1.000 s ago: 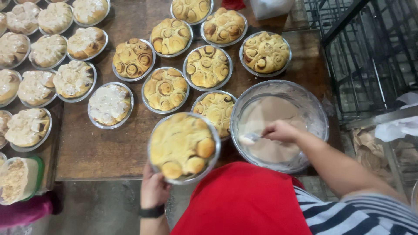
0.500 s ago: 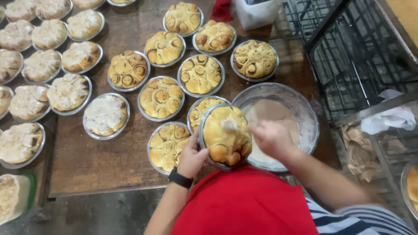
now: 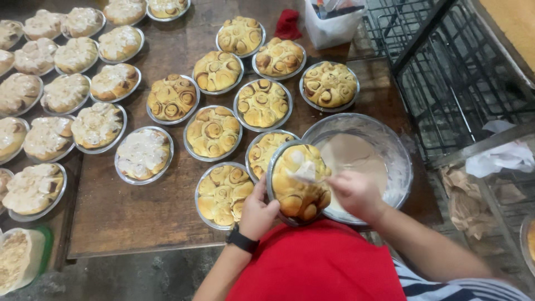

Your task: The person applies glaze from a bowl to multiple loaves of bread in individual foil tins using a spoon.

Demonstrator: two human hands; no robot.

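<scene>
My left hand (image 3: 258, 210), with a black watch at the wrist, holds a round foil pan of cinnamon rolls (image 3: 300, 181) by its near rim, tilted over the edge of a big metal bowl (image 3: 397, 149) of pale icing (image 3: 356, 159). My right hand (image 3: 356, 194) grips a small spreading tool (image 3: 305, 174) whose white-coated tip lies on top of the rolls in the held pan. Another pan of plain rolls (image 3: 223, 194) sits on the wooden table (image 3: 139, 214) just left of my left hand.
Several pans of plain rolls (image 3: 263, 102) fill the table's middle and several iced pans (image 3: 144, 153) the left side. A red cloth (image 3: 288, 24) and a white tub (image 3: 333, 22) stand at the back. A black wire rack (image 3: 446, 61) is on the right.
The held pan moved from low left of the bowl up over the bowl's edge. My right hand left the icing and brought the tool onto the rolls.
</scene>
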